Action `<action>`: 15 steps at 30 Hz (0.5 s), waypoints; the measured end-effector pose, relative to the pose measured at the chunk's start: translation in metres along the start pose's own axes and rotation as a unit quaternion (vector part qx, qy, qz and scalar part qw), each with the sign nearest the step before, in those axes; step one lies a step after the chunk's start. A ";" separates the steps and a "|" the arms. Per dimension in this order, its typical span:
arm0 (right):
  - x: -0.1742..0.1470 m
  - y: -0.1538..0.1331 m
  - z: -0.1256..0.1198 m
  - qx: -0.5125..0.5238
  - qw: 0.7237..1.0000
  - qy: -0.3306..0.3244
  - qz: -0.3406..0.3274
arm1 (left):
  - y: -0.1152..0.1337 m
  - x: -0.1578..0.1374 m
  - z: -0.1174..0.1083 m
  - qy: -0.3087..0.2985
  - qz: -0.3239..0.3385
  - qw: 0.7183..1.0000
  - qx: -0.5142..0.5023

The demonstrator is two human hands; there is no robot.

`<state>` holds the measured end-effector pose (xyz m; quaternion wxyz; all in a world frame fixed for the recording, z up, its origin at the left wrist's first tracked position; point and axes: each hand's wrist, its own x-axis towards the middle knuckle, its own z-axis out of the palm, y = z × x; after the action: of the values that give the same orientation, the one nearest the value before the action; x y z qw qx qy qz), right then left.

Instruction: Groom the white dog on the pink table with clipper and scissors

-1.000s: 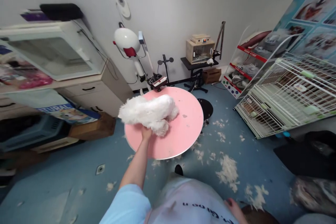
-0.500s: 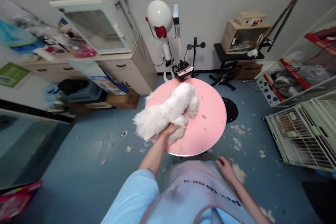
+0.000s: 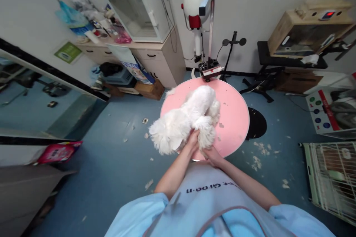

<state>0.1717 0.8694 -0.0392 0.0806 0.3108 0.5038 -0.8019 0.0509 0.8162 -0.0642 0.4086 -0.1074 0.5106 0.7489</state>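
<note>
A white fluffy dog is on a round pink table, its head toward the left edge and its body slanting to the back. At the upper part of its front leg, my left hand is closed, the fingers partly covered by fur. Lower on the same leg, at the shaggy paw end, my right hand grips with bent fingers. Fur hides some of the right fingertips. The leg reaches toward my apron.
A tool holder sits at the table's far edge, beneath a white dryer on a stand. Tufts of fur lie on the blue floor. A wire cage stands at right, a cabinet at back left.
My right hand has come up from beside the apron to the dog's front paw. The leg now extends nearer to me, and my left hand stays on it. My view has turned left.
</note>
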 end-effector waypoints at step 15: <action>-0.032 -0.017 -0.020 0.115 0.969 -0.195 0.103 | 0.006 -0.003 -0.015 0.031 0.024 0.992 0.124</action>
<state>0.1979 0.8886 -0.0132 0.2231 0.2061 0.3478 -0.8870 0.0448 0.8012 -0.0656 0.3850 -0.0667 0.6142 0.6856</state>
